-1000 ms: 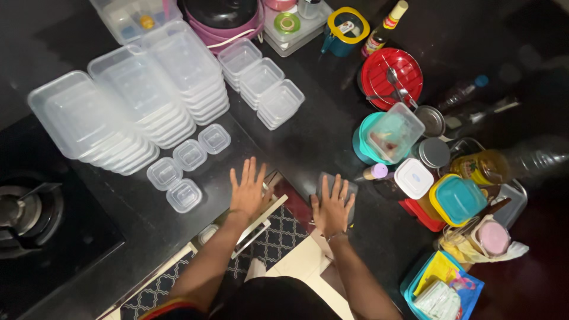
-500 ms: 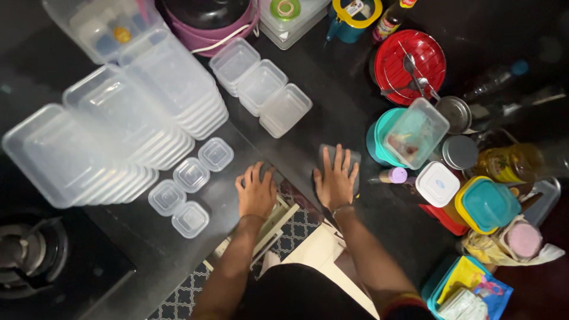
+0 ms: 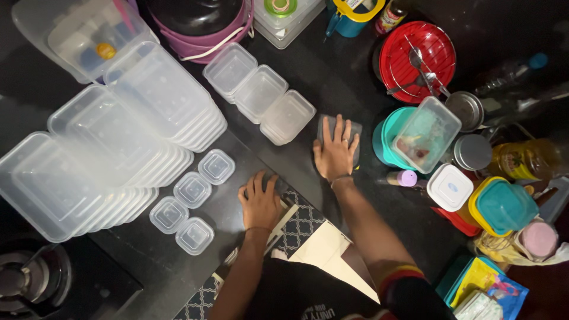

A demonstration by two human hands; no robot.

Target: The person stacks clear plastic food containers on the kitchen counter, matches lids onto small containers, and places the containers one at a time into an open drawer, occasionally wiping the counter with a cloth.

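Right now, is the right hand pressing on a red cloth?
No, the right hand lies flat on a grey cloth on the black counter.

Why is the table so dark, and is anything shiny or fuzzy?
Head view: the black counter swallows light, dim at the corners; pale sheen by the left hand; right hand on the grey cloth looks sharp; clear containers look milky.

A brown sauce bottle (image 3: 389, 18) with a red and yellow label is seen far beyond the right hand (image 3: 335, 151), and colourful printed packets (image 3: 481, 290) lie in a blue basket (image 3: 449, 281) near the elbow.
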